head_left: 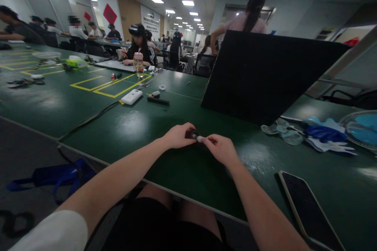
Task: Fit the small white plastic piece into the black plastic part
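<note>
Near the front middle of the green table (188, 164), my left hand (179, 135) is closed around a small dark cylindrical object (192, 133). The fingers of my right hand (219, 147) pinch a small whitish piece (199, 139) at the right end of that dark object. Both hands are close together, just above the tabletop, and the two pieces appear to touch. Finer detail of the pieces is too small to make out.
A large black panel (265, 74) leans up behind my hands. A phone (309, 211) lies at the right, below gloves (326, 137) and fan parts (284, 131). A white power strip (132, 97) and black bar (158, 100) lie left. People sit beyond.
</note>
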Demonstrator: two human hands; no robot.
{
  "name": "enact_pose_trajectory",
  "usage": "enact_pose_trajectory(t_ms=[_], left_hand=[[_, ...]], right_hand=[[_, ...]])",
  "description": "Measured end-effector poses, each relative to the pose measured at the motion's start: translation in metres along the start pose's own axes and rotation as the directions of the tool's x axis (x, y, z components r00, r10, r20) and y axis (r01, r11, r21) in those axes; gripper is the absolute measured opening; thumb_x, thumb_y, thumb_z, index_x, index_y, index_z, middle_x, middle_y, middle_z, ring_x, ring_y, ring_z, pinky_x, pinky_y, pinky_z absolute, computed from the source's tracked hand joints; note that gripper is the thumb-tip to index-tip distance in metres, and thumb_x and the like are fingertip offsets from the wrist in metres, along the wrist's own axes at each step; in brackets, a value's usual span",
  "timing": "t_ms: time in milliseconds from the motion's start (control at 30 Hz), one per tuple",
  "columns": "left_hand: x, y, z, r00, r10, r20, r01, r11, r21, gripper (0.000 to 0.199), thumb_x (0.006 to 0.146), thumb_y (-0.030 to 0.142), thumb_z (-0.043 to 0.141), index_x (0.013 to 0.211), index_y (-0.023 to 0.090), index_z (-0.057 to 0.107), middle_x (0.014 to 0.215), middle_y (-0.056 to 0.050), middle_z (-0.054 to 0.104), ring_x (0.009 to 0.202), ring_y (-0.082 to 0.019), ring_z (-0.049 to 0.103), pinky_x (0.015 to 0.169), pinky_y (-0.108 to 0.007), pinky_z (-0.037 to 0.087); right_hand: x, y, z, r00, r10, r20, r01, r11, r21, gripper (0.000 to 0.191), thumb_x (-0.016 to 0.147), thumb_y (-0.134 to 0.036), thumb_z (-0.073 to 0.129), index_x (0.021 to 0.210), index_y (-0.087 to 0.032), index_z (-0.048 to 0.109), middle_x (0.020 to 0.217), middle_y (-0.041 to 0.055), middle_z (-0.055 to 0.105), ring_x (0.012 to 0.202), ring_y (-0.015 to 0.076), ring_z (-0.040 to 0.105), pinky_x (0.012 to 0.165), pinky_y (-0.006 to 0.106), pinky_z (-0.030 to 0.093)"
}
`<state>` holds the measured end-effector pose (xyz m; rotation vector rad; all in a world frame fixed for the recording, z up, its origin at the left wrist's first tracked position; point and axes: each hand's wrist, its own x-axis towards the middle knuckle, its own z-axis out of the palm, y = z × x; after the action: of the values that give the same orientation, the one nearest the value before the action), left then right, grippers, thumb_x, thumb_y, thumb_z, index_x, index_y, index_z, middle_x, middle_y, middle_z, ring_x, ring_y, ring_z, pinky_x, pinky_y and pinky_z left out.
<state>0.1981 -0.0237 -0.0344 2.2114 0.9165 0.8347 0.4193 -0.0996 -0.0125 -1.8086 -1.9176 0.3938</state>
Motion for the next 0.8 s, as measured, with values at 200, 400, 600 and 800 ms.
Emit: enact_pose_trajectory(t_ms=[200, 400, 600, 800], left_hand=[[-0.019, -0.022, -0.055, 0.983, -0.118, -0.141, 0.107, 0.991, -0.085, 0.047, 0.067, 0.036, 0.081, 0.111, 0.025, 0.067, 0.103, -0.005, 0.071, 0.099, -0.026, 0.067, 0.095, -0.043, 0.051], [-0.071, -0.072, -0.132, 0.838, -0.429, -0.337, 0.387, 0.903, -0.186, 0.052, 0.06, 0.034, 0.081, 0.106, 0.019, 0.063, 0.097, -0.007, 0.071, 0.087, -0.022, 0.068, 0.086, -0.041, 0.055], [-0.098, -0.083, -0.203, 0.892, -0.325, -0.313, 0.434, 0.81, 0.394, 0.052, 0.066, 0.042, 0.075, 0.114, 0.025, 0.064, 0.101, -0.004, 0.072, 0.087, -0.022, 0.068, 0.084, -0.033, 0.053], [-0.094, -0.072, -0.228, 0.983, -0.182, 0.029, 0.061, 0.472, 0.88, 0.043, 0.077, 0.03, 0.064, 0.12, 0.028, 0.064, 0.113, -0.009, 0.068, 0.107, -0.028, 0.063, 0.098, -0.041, 0.041]], right_hand=[[-0.001, 0.005, -0.013, 0.993, 0.09, -0.082, -0.081, 0.992, 0.101, 0.066, 0.094, -0.072, 0.027, 0.083, -0.022, 0.069, 0.074, 0.0048, 0.068, 0.063, 0.0182, 0.06, 0.056, 0.029, 0.042], [0.001, 0.004, -0.009, 0.993, 0.113, 0.04, -0.115, 0.991, 0.075, 0.062, 0.094, -0.071, 0.032, 0.089, -0.022, 0.069, 0.075, 0.0046, 0.067, 0.064, 0.0194, 0.06, 0.056, 0.03, 0.042], [0.007, 0.004, 0.001, 0.985, 0.103, 0.135, -0.113, 0.991, 0.07, 0.062, 0.095, -0.069, 0.03, 0.096, -0.022, 0.071, 0.079, 0.0052, 0.069, 0.069, 0.0203, 0.062, 0.059, 0.031, 0.044], [0.011, 0.009, 0.004, 0.979, 0.107, 0.176, -0.114, 0.993, 0.033, 0.067, 0.094, -0.072, 0.028, 0.099, -0.021, 0.071, 0.081, 0.0061, 0.069, 0.069, 0.0204, 0.063, 0.061, 0.032, 0.045]])
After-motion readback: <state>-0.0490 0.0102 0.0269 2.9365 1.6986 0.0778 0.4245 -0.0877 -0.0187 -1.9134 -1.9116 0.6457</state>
